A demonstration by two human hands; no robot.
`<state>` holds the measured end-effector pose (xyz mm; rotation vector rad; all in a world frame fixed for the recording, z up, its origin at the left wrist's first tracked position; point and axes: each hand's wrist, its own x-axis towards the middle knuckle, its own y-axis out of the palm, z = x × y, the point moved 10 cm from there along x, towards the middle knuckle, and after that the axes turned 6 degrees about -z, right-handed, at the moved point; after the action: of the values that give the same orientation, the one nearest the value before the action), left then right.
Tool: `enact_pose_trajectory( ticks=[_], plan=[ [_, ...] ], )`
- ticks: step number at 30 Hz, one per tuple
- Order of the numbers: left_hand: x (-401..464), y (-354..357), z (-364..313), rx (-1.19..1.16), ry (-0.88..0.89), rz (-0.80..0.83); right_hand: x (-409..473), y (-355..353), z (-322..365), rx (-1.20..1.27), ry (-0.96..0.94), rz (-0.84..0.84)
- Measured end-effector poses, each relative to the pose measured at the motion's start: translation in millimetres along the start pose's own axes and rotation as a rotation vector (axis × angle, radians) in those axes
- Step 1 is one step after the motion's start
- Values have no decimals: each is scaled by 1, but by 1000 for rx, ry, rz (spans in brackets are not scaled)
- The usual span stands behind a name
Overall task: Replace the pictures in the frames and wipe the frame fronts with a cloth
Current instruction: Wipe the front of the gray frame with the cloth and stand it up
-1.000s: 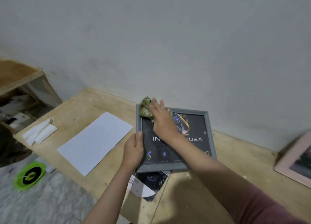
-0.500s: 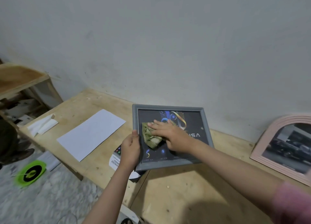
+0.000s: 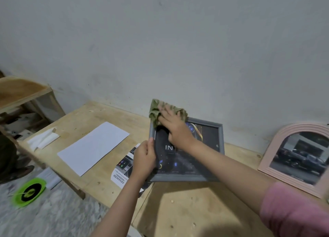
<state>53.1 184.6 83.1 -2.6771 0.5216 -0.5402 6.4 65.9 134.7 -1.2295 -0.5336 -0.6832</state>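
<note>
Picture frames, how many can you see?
2. The grey frame lies on the table under both hands; the pink arched frame leans against the wall at right, partly cut off.

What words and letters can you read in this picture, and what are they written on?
"ADVANCED": on the printed leaflet lying under the grey frame's left edge.
"IN": white letters on the dark picture in the grey frame; the right hand with the green cloth covers the rest.
Smaller print on the leaflet and the picture is too blurred to read.
The white sheet shows no text.
</note>
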Motion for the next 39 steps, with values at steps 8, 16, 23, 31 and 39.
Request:
enact_pose_trajectory(
  ticks=[8,16,23,31,39],
  plan=[
    [20,3,-21,-14,32,7,10,-20,-4,-272,-58,-199],
    [28,17,-15,-56,2,-5,40,-33,-12,-330,-105,-130],
    [36,12,-13,-62,2,-30,20,-38,-56,-315,106,-4],
    [33,20,-28,-28,75,2,47,-45,-22,-214,107,-121],
    [28,13,-27,-29,60,-30,36,-44,-22,-339,54,-154]
  ],
)
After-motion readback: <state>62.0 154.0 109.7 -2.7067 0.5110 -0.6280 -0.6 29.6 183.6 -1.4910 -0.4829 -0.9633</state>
